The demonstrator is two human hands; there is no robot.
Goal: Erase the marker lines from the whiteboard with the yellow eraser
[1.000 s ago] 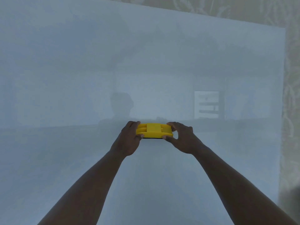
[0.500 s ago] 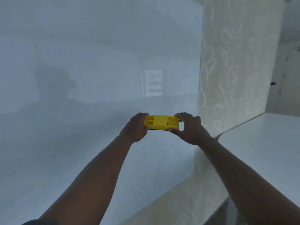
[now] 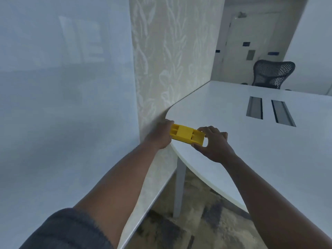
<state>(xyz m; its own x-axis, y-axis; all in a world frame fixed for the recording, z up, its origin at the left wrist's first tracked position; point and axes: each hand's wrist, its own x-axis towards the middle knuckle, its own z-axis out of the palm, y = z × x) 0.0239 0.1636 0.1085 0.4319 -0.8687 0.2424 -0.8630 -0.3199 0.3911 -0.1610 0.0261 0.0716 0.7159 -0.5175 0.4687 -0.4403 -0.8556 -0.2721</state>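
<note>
The yellow eraser [image 3: 186, 134] is a flat ribbed block held level between both hands, over the rounded corner of a white table [image 3: 269, 150]. My left hand [image 3: 159, 135] grips its left end. My right hand [image 3: 213, 143] pinches its right end with thumb and fingers. The whiteboard [image 3: 62, 105] fills the left of the view, glossy, with only faint reflections on it; I see no marker lines on the part that shows. The eraser is away from the board, to its right.
A wall with pale leaf-patterned paper [image 3: 170, 60] stands between board and table. The table has two slots [image 3: 269, 110] in its top and a metal leg [image 3: 179, 187]. A black mesh chair [image 3: 273, 72] sits at the far end. Mottled carpet [image 3: 188, 221] lies below.
My view has swung right, away from the whiteboard toward the table. Both hands kept hold of the eraser and carried it from in front of the board to over the table corner.
</note>
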